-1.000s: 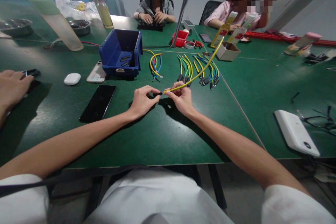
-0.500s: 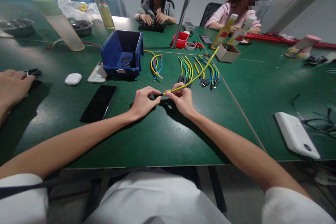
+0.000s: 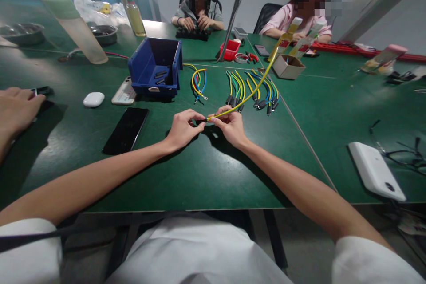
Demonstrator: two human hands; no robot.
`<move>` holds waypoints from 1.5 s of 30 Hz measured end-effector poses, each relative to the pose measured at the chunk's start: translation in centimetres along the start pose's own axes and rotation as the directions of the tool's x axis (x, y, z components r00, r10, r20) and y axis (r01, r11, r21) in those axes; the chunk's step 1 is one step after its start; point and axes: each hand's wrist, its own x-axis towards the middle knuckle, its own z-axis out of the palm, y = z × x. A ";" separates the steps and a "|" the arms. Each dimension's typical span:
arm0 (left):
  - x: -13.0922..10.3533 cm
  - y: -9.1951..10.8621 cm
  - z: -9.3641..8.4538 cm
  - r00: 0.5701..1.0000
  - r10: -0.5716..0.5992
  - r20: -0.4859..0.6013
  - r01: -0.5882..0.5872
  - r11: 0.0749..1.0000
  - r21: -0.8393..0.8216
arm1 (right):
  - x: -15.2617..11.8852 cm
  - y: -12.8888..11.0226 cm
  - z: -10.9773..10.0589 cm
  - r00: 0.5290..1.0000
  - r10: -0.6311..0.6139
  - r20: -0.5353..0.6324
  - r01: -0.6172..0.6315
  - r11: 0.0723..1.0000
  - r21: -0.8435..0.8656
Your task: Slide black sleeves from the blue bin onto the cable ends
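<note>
My left hand (image 3: 182, 130) pinches a short black sleeve (image 3: 200, 121) between thumb and fingers. One end of a yellow wire (image 3: 254, 94) meets the sleeve, and my right hand (image 3: 232, 127) grips that wire close to this end. The wire's other end rises up to the right. Beyond my hands lie several green, yellow and blue wires (image 3: 235, 88) with black sleeves, a second such bunch (image 3: 268, 93), and a loose group of coloured wires (image 3: 199, 82). A blue bin (image 3: 153, 90) holds several black sleeves (image 3: 160, 74).
A black phone (image 3: 125, 131), a white case (image 3: 93, 99) and another phone (image 3: 124, 92) lie to the left, near another person's hand (image 3: 18, 108). At right are a white device (image 3: 376, 171) and glasses (image 3: 406, 157). Two people sit across the table.
The black sleeve and the yellow wire's end now meet, with less bare metal showing between them. The wire's raised part is slightly more bowed. My hands have hardly moved.
</note>
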 end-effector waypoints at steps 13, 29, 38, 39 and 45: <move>-0.1 0.2 -0.1 0.999 0.040 -0.022 -0.039 0.999 0.017 | -0.1 -0.1 0.0 1.000 0.007 -0.006 -0.007 1.000 0.003; -0.1 0.0 0.1 0.991 0.123 0.058 -0.121 0.992 -0.036 | 0.0 0.0 -0.1 0.998 0.001 -0.061 -0.003 0.999 -0.034; -0.1 -0.3 0.1 0.982 0.155 0.112 -0.147 0.986 -0.076 | 0.1 -0.2 -0.3 0.989 -0.042 -0.143 0.025 0.992 -0.120; -0.1 -0.3 0.1 0.982 0.153 0.112 -0.144 0.986 -0.089 | 0.1 -0.1 -0.4 0.987 -0.056 -0.148 0.036 0.991 -0.130; -0.1 -0.4 0.2 0.987 0.107 0.119 -0.089 0.985 -0.148 | 0.1 -0.1 -0.4 0.981 -0.095 -0.170 0.065 0.982 -0.177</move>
